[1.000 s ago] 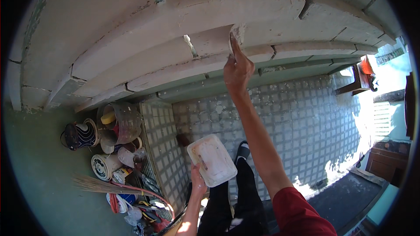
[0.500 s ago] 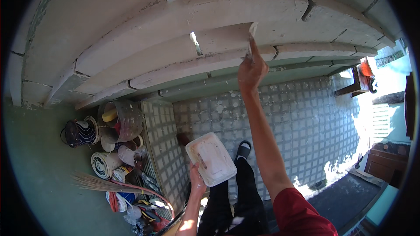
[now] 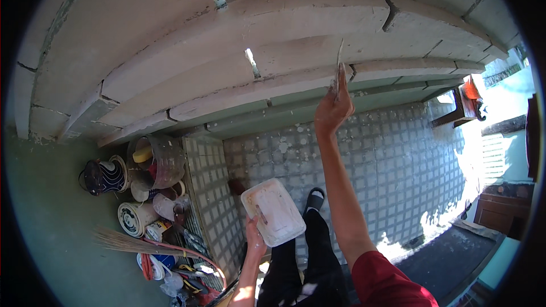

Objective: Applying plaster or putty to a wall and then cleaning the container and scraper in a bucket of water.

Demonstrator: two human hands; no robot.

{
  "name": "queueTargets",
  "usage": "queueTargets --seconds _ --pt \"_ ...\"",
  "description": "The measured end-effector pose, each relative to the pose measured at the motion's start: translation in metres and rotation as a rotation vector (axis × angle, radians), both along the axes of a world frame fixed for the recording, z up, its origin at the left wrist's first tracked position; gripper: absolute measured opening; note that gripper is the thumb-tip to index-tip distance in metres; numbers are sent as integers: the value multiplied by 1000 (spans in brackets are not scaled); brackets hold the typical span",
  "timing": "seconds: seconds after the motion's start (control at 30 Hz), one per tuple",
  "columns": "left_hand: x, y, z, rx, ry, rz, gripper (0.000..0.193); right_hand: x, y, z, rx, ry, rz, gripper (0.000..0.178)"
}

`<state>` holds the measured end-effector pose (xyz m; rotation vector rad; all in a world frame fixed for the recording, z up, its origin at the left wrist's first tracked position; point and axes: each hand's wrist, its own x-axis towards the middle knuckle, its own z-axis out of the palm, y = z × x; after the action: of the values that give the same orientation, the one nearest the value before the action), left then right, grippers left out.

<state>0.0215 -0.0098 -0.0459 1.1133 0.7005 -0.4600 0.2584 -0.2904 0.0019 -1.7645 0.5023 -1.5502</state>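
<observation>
My right hand point(image 3: 334, 108) is raised on an outstretched arm, closed around a putty knife point(image 3: 340, 52). The blade shows nearly edge-on, pointing up in front of the pale wall panel point(image 3: 296, 51); whether it touches the surface I cannot tell. Low in the middle, my left hand point(image 3: 255, 235) grips the near-left edge of a white plastic tub point(image 3: 281, 216). Whitish paste is smeared inside the tub, and a brownish strip lies across its left part.
Buckets point(image 3: 135, 219), a clear bin point(image 3: 165, 162), a twig broom point(image 3: 125, 241) and a hose crowd the left. A ledge point(image 3: 250, 88) with cracked joints runs along the wall. Tiled floor point(image 3: 375, 148) lies below; a wooden stand point(image 3: 458, 108) is at the right.
My right hand has moved down and slightly right, away from the upper panel, and the putty knife has turned edge-on. The tub has shifted slightly downward with my left hand.
</observation>
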Motion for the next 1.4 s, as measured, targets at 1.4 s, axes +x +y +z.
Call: queueTargets --seconds 1.4 --pt "-11 27 1 26 27 -4 48 30 61 3 -89 192 379 61"
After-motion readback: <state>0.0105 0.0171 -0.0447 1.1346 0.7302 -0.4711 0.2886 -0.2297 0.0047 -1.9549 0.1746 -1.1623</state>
